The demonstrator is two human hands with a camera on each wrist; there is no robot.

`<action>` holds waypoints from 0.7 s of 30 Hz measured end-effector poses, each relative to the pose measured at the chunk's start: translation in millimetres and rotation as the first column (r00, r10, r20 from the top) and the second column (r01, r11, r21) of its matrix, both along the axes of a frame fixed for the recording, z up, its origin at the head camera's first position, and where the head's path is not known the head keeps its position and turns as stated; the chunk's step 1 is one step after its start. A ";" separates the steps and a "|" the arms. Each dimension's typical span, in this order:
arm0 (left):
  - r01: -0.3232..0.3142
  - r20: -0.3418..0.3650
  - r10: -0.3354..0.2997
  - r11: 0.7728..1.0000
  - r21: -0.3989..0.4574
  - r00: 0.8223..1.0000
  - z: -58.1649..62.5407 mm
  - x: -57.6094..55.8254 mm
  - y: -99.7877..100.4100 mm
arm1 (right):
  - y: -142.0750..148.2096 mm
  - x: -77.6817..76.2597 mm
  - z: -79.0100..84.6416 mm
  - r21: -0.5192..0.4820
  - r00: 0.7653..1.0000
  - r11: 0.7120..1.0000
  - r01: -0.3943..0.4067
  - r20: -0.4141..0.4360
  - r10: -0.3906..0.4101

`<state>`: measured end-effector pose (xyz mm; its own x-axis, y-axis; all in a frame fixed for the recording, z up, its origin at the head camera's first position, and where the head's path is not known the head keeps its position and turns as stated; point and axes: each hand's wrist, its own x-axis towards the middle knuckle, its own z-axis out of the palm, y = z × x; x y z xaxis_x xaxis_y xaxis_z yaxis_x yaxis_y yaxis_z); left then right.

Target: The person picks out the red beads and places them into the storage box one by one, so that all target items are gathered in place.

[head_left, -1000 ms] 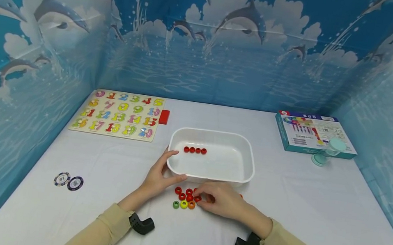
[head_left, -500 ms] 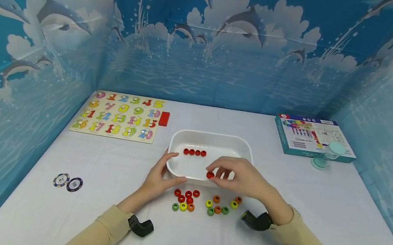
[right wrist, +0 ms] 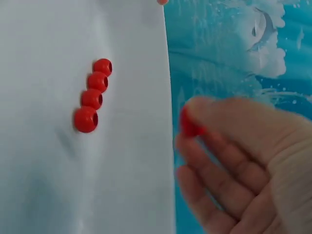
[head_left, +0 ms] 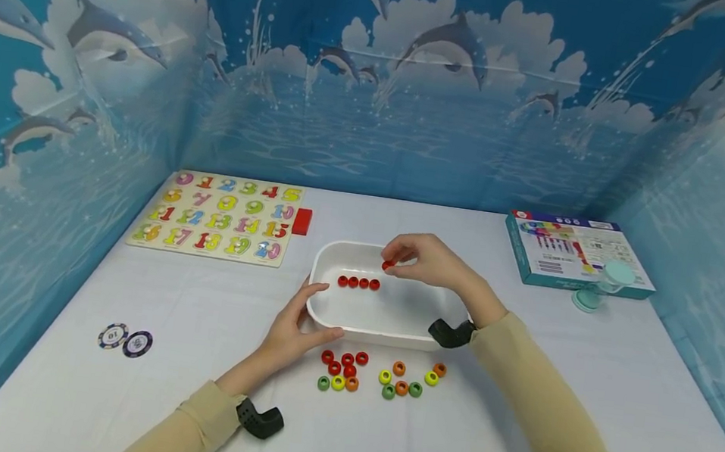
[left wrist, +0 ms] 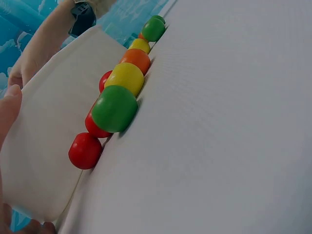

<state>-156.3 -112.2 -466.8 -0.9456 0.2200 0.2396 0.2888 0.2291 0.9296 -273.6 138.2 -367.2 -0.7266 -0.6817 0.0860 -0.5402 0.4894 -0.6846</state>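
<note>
A white rectangular tray (head_left: 409, 315) stands in the middle of the table. My left hand (head_left: 291, 333) grips its near left corner, thumb along the front wall and fingers at the left side. Between thumb and fingertips my right hand (head_left: 432, 260) pinches a red bead (right wrist: 189, 125), over the far part of the tray in the head view. Inside the tray lies a short straight row of red beads (right wrist: 91, 99). Loose beads lie before the tray in two groups: red beads (head_left: 334, 368) with a green bead (left wrist: 115, 109), a yellow and an orange one; and orange, yellow and green beads (head_left: 388, 392) farther right.
A number puzzle board (head_left: 219, 219) lies at the back left, a red block (head_left: 302, 222) at its right edge. Two poker chips (head_left: 137, 344) lie at the left. Back right is a flat box (head_left: 565, 253) with a mint-green hourglass-shaped thing (head_left: 616, 273) before it.
My right hand has lifted a red bead from the loose pile and carried it up over the tray, toward its far wall. The left hand has stayed on the tray's corner.
</note>
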 end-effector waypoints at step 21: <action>-0.009 -0.003 0.009 1.000 0.000 1.000 -6.8 -3.0 -0.4 | -13.1 -23.9 -35.9 0.294 0.998 0.956 -0.016 0.070 -0.004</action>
